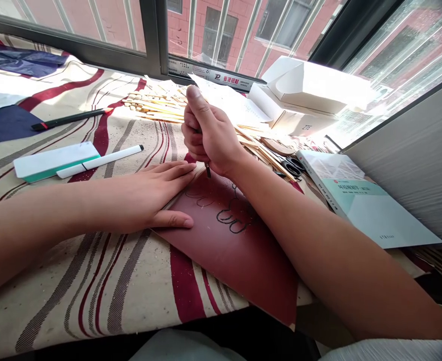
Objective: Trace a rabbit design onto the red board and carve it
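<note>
A reddish-brown board (239, 260) lies slantwise on the striped cloth, with one corner reaching past the table's front edge. Dark, rough-edged grooves (233, 220) form curved shapes on it, and thinner drawn curves show nearer its far left side. My left hand (164, 193) rests flat across the board's left edge, fingers stretched and thumb apart. In my right fist (209, 130), thumb up, is a carving tool (207, 170) whose narrow dark tip points down at the board's far part. My fingers hide its handle; whether the tip touches the surface I cannot tell.
On the left lie a white-and-green box (58, 159), a white pen (104, 160) and a black pencil-like stick (72, 118). Wooden sticks (155, 108) lie toward the window. Black scissors (294, 166), a book (371, 200) and a white box (303, 118) are on the right.
</note>
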`<state>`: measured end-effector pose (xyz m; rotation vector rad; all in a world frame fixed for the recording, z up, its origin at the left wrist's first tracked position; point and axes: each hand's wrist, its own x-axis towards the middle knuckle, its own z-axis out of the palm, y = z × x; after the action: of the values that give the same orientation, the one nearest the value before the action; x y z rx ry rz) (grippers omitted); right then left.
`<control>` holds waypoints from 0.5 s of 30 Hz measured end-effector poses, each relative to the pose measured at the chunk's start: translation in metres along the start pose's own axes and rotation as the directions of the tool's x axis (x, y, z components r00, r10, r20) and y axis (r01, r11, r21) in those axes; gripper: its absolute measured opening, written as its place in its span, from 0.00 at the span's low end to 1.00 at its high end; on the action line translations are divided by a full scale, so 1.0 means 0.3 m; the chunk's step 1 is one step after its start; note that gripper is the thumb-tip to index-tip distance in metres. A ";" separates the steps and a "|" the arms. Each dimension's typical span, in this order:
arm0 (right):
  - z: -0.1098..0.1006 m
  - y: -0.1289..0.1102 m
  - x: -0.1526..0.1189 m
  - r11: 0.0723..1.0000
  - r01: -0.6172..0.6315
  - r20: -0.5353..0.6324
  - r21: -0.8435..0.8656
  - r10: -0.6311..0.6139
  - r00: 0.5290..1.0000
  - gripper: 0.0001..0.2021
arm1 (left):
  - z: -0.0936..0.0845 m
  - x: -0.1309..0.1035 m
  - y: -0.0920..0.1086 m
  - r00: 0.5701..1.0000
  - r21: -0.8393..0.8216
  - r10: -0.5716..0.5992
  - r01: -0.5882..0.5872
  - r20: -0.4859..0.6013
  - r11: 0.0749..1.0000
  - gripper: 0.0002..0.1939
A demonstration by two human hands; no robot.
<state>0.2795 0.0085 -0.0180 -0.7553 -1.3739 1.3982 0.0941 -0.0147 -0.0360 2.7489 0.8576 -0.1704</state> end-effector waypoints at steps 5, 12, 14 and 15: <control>0.000 -0.006 -0.004 0.996 -0.031 -0.044 -0.082 0.027 0.999 0.33 | 0.001 -0.003 0.001 1.000 -0.006 -0.001 0.001 0.005 1.000 0.57; 0.018 -0.003 0.016 0.987 -0.100 -0.044 -0.129 0.095 0.995 0.35 | 0.000 0.001 -0.002 1.000 -0.013 0.015 -0.015 -0.013 1.000 0.57; 0.024 -0.004 0.015 0.986 -0.102 -0.088 -0.130 0.091 0.992 0.35 | 0.000 -0.001 -0.003 1.000 -0.004 0.025 -0.025 -0.017 1.000 0.58; 0.027 -0.006 0.012 0.987 -0.101 -0.076 -0.123 0.092 0.993 0.35 | -0.001 -0.004 -0.002 0.999 0.001 0.033 -0.033 -0.025 0.999 0.58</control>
<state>0.2714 0.0087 -0.0142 -0.9571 -1.3963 1.3553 0.0929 -0.0147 -0.0356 2.7691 0.8182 -0.1306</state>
